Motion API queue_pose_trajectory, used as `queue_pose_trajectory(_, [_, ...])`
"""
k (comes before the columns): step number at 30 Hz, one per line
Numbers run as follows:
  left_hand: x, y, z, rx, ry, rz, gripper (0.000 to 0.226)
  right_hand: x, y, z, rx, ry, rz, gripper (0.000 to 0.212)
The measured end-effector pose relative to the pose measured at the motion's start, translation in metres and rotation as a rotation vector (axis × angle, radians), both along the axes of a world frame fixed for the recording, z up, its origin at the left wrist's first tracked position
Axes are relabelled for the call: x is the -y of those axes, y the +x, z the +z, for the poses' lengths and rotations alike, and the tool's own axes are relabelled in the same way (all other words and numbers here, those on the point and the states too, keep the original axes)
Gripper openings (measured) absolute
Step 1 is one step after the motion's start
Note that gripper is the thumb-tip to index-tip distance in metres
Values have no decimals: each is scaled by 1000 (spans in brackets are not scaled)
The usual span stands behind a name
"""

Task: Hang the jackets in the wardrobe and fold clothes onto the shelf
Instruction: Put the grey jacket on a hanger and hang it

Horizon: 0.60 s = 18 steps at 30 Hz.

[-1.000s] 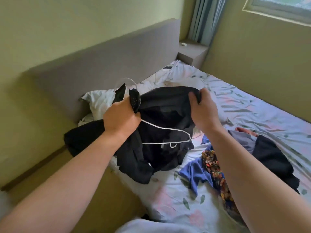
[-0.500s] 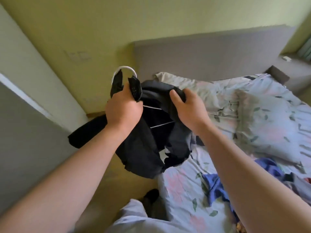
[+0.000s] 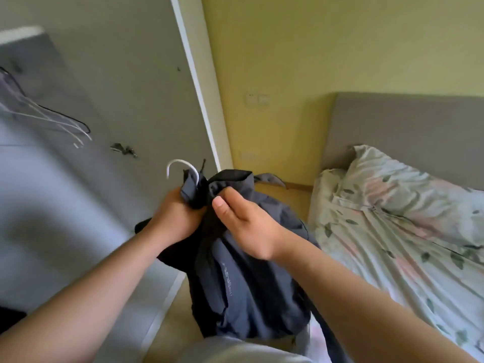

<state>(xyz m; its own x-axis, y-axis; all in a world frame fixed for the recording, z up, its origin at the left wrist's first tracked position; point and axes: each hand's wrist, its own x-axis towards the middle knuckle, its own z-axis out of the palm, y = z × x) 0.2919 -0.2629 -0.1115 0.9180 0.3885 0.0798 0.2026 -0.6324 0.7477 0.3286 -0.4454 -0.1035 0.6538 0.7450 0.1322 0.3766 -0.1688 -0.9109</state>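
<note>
A dark jacket (image 3: 248, 284) hangs in front of me, bunched at the collar. Out of the collar sticks the white hook of a hanger (image 3: 180, 166); the rest of the hanger is hidden inside the cloth. My left hand (image 3: 175, 213) grips the collar and the hanger's neck together. My right hand (image 3: 243, 221) pinches the jacket's cloth just right of the collar. The open wardrobe (image 3: 131, 100) is at the left, with several bare wire hangers (image 3: 52, 119) hanging inside.
The wardrobe's white edge (image 3: 199, 85) runs down beside the yellow wall. The bed (image 3: 392, 258), with a floral sheet, a pillow and a grey headboard (image 3: 406, 127), fills the right side. A narrow strip of floor lies between wardrobe and bed.
The view has swung left from the bed to the wardrobe. The jacket on its hanger came along in both hands, and my right hand has moved closer to the collar.
</note>
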Motion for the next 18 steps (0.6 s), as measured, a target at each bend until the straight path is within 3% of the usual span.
queue_pose_trajectory(4, [-33,-30,-1,5,-9,177,29,-27,-8,-4,305,-38,141,11])
queue_pose_trajectory(6, [-40,-46,3,55,-83,226,27,-45,-9,-8,536,-33,159,26])
queue_pose_trajectory(8, [-41,-60,17,133,-171,230,20,-63,-13,-14,735,-75,119,21])
queue_pose_trajectory(10, [-50,-77,25,203,-80,252,23,-82,-23,-17,853,-137,9,16])
queue_pose_trajectory(13, [-74,-103,26,215,-44,278,22,-106,-38,-21,862,-269,-102,32])
queue_pose_trajectory(18, [-101,-127,26,143,65,316,26,-143,-50,-26,799,-264,58,17])
